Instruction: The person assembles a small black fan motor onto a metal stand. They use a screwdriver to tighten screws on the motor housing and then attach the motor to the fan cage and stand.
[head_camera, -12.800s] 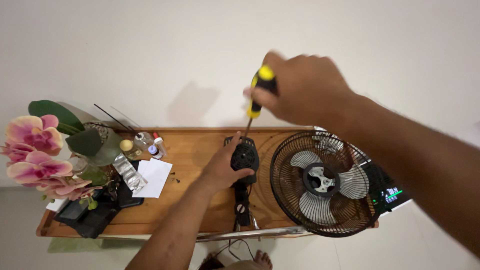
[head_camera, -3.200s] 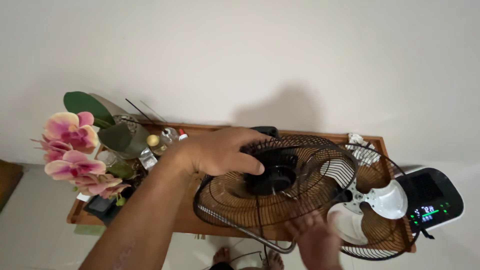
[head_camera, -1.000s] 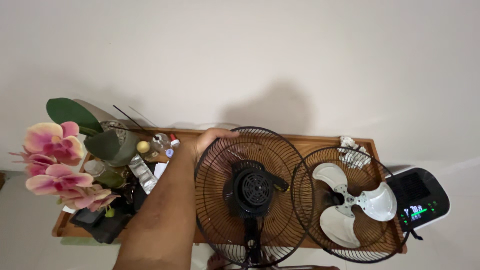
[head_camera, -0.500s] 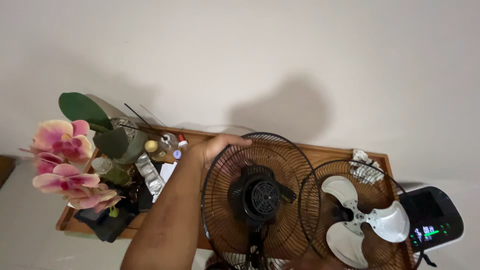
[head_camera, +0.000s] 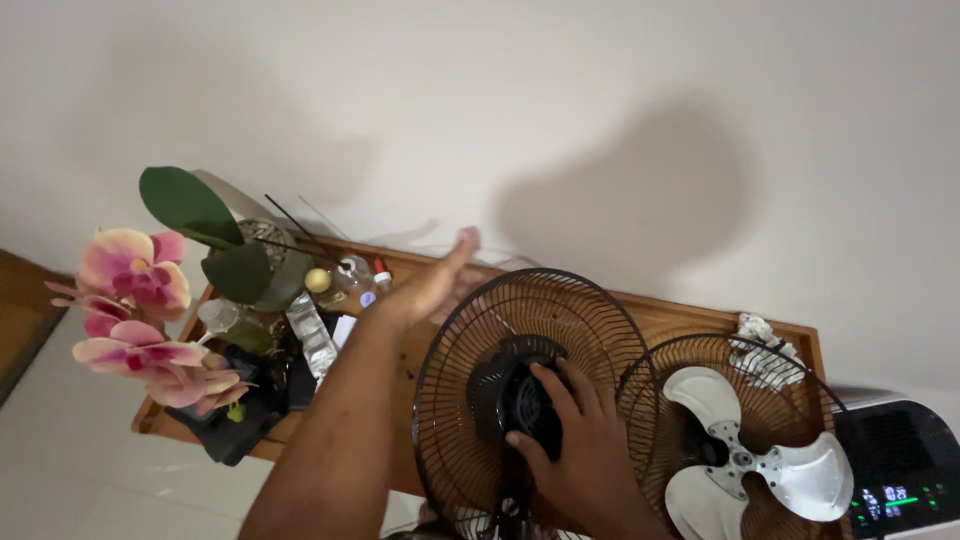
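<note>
A person's right hand (head_camera: 570, 440) grips the black motor housing (head_camera: 520, 395) at the centre of a round black wire fan guard (head_camera: 530, 300), fingers wrapped over the housing's right side and thumb low on its front, seen from a head-worn camera looking down on a long wooden table (head_camera: 690, 318) against a pale wall. The left hand (head_camera: 432, 285) is raised flat and open beside the guard's upper left rim, fingers together and pointing up; from this angle it is hard to say whether its edge touches the wire or only hovers next to it. The guard with its motor sits near the middle of the table. Just to its right, overlapping its rim, lies a second wire guard (head_camera: 780, 350) holding a pale three-bladed fan blade (head_camera: 750, 460). A crumpled white cloth (head_camera: 762, 335) rests on the table behind that guard, and a white appliance with a dark lit panel (head_camera: 900, 470) sits beyond the table's right end. At the left end stand pink orchid blooms (head_camera: 135, 310) with broad green leaves (head_camera: 190, 205), small clear bottles (head_camera: 352, 278) and a silver foil strip (head_camera: 312, 335).
</note>
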